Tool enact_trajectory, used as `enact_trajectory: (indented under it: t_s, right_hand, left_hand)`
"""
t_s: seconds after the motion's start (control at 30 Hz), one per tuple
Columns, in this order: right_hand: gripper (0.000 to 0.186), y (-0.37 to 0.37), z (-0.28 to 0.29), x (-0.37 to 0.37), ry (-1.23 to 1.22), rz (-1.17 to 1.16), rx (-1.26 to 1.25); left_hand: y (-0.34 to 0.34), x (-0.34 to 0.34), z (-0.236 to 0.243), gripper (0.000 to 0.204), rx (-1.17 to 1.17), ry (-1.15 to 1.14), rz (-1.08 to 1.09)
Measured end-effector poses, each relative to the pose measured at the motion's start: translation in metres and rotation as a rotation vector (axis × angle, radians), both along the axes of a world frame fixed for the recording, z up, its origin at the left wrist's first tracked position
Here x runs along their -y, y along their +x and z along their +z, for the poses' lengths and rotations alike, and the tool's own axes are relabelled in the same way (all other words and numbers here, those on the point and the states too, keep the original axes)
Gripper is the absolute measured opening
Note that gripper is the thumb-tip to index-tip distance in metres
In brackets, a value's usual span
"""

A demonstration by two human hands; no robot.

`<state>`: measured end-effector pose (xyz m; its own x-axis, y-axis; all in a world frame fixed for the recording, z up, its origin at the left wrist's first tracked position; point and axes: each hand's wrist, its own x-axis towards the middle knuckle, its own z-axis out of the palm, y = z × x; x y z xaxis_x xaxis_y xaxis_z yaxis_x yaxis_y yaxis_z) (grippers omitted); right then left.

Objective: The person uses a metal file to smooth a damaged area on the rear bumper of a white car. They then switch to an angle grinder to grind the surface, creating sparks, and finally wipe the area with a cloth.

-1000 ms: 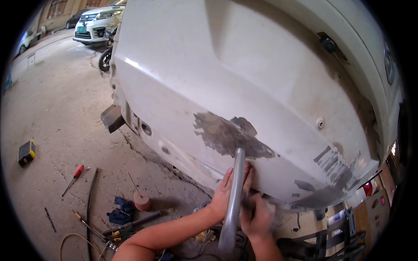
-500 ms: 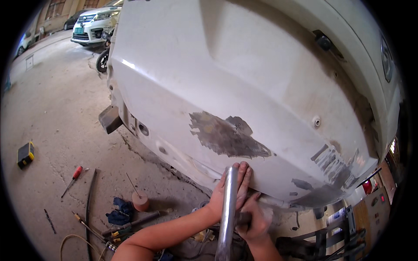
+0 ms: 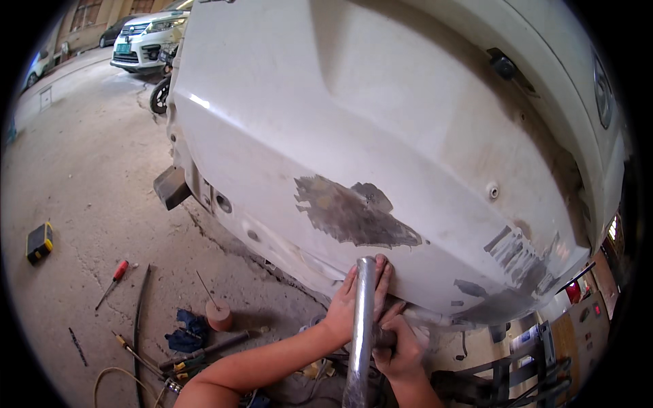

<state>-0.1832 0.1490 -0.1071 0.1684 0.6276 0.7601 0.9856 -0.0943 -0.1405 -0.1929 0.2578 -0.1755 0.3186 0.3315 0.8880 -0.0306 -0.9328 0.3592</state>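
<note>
My left hand (image 3: pixel 342 311) lies with its fingers stretched against the lower edge of a white car body panel (image 3: pixel 265 129). Just above the fingertips is a ragged grey bare patch (image 3: pixel 357 214) in the paint. My right hand (image 3: pixel 406 348) is closed round the short dark handle of a hammer-like tool (image 3: pixel 363 313). Its long shiny metal bar stands in front of my left hand and hides part of the fingers and palm. Whether the bar's far end touches the panel, I cannot tell.
On the floor at left lie a black and yellow box (image 3: pixel 39 242), a red-handled screwdriver (image 3: pixel 113 280), a black hose (image 3: pixel 140 319), a dark blue cloth (image 3: pixel 187 332) and a pinkish round block (image 3: pixel 219 315). A machine (image 3: pixel 578 333) stands at right; a white car (image 3: pixel 148 42) is parked behind.
The metal bar has shifted slightly to the right, its near end most of all. My right hand has turned a little with it. My left hand stays nearly in place on the panel.
</note>
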Motion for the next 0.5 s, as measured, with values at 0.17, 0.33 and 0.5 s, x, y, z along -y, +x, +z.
enact_trajectory:
  t_s: [0.17, 0.33, 0.5]
  right_hand:
    - [0.049, 0.006, 0.0, 0.001, -0.037, -0.077, -0.027]
    - [0.054, 0.003, 0.0, 0.0, -0.057, -0.146, -0.14]
    - [0.062, 0.005, 0.001, -0.004, 0.072, -0.006, -0.047]
  left_hand:
    - [0.003, -0.004, -0.007, 0.073, -0.075, 0.053, -0.005]
    - [-0.002, -0.007, -0.009, 0.061, -0.242, 0.119, 0.051]
    - [0.005, -0.002, -0.012, 0.058, -0.034, 0.006, -0.05]
